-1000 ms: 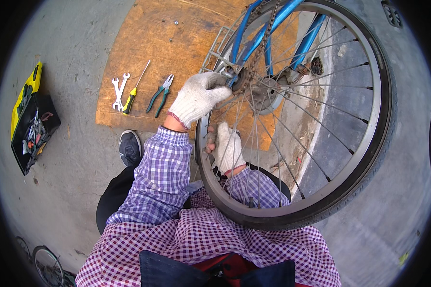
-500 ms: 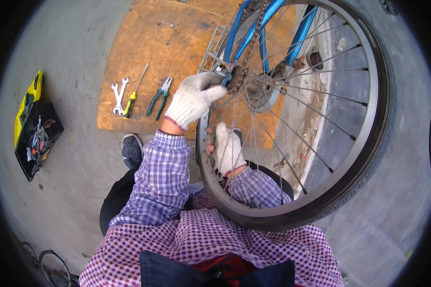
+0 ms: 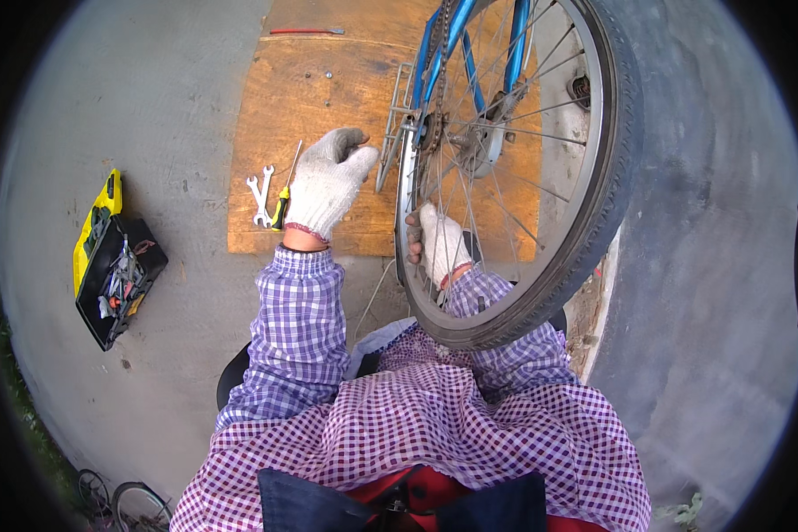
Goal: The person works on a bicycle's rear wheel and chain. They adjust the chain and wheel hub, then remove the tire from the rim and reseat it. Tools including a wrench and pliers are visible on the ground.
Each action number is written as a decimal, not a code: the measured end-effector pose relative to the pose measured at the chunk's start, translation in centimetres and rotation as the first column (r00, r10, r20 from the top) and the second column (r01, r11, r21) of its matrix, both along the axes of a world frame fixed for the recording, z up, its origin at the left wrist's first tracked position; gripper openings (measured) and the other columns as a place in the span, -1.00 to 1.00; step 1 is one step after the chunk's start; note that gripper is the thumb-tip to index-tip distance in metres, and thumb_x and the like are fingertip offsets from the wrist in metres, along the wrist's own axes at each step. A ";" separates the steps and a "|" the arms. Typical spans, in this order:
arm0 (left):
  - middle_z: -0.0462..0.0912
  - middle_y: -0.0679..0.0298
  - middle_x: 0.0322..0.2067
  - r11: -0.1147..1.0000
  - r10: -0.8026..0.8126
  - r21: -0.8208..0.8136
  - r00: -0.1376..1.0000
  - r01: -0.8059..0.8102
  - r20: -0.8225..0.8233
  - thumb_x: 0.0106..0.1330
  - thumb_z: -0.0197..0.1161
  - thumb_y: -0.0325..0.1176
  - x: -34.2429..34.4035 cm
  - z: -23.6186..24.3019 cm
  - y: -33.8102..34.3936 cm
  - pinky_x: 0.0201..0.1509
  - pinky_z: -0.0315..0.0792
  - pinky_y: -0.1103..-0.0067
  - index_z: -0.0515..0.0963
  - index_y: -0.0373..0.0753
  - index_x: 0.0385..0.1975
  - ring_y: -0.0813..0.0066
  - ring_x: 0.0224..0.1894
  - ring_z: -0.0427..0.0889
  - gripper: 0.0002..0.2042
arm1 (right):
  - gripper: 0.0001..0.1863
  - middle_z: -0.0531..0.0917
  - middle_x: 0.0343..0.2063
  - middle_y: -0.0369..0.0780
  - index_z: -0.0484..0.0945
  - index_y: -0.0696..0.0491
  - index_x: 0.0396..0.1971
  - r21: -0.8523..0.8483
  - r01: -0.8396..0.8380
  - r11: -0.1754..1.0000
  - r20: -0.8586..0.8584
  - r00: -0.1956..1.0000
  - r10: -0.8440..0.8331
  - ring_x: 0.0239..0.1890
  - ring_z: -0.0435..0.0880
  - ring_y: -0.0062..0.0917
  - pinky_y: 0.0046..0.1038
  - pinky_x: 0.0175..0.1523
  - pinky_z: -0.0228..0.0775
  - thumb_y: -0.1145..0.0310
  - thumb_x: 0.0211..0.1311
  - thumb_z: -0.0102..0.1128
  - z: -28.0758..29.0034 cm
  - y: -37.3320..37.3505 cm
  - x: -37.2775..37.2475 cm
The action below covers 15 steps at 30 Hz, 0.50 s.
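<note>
A bicycle's spoked wheel (image 3: 625, 115) stands in front of me, joined to a blue frame (image 3: 516, 44) and a rusty chain (image 3: 436, 75). My right hand (image 3: 443, 241), in a white knit glove, shows through the spokes. Its bare fingertips curl at the wheel's left side, gripping the rim. My left hand (image 3: 328, 184), gloved too, hovers over the wooden board, apart from the wheel, to the left of the metal rack (image 3: 394, 133). Thumb and fingers bend toward each other; anything between them is hidden. Beside it lie a yellow-and-black screwdriver (image 3: 281, 208) and two open-ended wrenches (image 3: 261, 195).
The wooden board (image 3: 284, 97) bears small metal parts (image 3: 329, 75) and a thin red-handled tool (image 3: 297, 31). A black toolbox with a yellow lid (image 3: 106, 195), full of tools, sits on the concrete at left. Another bicycle's wheel (image 3: 140, 509) shows at lower left.
My left hand has left the wheel's hub and moved left over the board, covering the pliers. The wheel appears farther left and tilted; my right hand stays on it.
</note>
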<state>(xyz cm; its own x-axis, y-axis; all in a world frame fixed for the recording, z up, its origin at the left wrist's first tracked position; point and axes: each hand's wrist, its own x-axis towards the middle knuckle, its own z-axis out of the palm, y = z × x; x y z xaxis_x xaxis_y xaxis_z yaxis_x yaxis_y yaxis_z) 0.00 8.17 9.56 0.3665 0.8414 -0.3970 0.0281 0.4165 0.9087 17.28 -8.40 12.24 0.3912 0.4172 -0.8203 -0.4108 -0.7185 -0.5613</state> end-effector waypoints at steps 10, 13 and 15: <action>0.79 0.10 -0.16 0.919 -0.033 0.342 0.905 0.194 -0.424 0.34 0.33 -0.24 -7.3 33.6 -23.1 -0.07 0.60 0.54 0.68 -0.37 0.05 0.47 -0.17 0.76 -0.62 | -0.31 0.62 0.13 0.22 0.19 0.21 0.47 0.558 0.361 0.748 -0.829 0.279 0.484 0.17 0.69 0.04 0.01 0.01 0.74 0.09 0.58 0.08 11.7 -22.9 9.3; 0.77 0.11 -0.27 0.971 -0.084 0.157 0.874 0.179 -0.478 0.32 0.32 -0.22 -11.3 37.0 -28.2 -0.09 0.58 0.48 0.69 -0.33 -0.01 0.40 -0.24 0.75 -0.64 | -0.35 0.62 0.11 0.19 0.27 0.22 0.39 0.528 0.422 0.737 -0.848 0.301 0.436 0.13 0.69 0.02 0.02 0.01 0.70 0.04 0.56 0.09 11.4 -23.8 6.1; 0.71 0.28 -0.38 0.975 -0.068 0.153 0.867 0.163 -0.493 0.37 0.34 -0.28 -13.2 36.9 -30.2 -0.30 0.54 0.61 0.67 -0.38 0.01 0.62 -0.44 0.64 -0.66 | -0.38 0.65 0.05 0.16 0.37 0.23 0.29 0.424 0.225 0.877 -0.632 0.768 0.108 0.07 0.72 -0.03 -0.02 0.01 0.67 0.01 0.54 0.09 11.3 -22.5 4.0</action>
<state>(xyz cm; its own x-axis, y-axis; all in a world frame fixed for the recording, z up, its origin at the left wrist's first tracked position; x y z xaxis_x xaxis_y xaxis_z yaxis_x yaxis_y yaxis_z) -13.20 -22.00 46.45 0.2684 0.8800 -0.3919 0.5195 0.2104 0.8281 21.26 -30.90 23.55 -0.0981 0.7917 -0.6030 -0.8138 -0.4126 -0.4093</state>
